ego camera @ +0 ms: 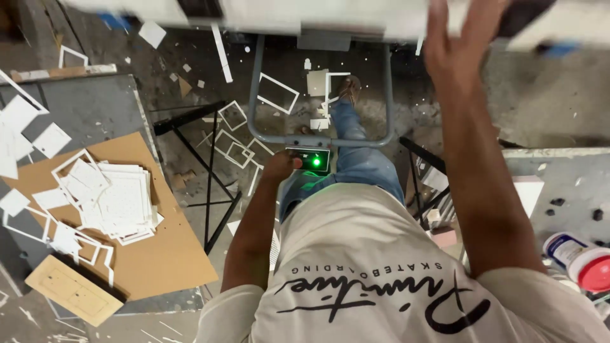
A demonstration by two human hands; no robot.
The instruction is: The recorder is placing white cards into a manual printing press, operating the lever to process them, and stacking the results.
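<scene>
I look straight down my own body. My left hand [281, 165] is closed, its knuckles against a small black control box [309, 159] that glows with a green light; the box sits on a grey metal tube frame [257, 89]. My right hand [459, 39] is raised to the top of the view, blurred, fingers spread, against the edge of a pale flat machine bed or board [305, 16]. Whether it grips that edge is unclear. My jeans leg and brown shoe [350, 86] stand inside the frame on the floor.
At left, a brown cardboard sheet [171, 254] on a grey table carries a stack of white cut sheets [121, 203] and white frame offcuts. White scraps litter the dark floor [210, 63]. At right, a grey table [572, 184] and a white tub with a red lid [581, 260].
</scene>
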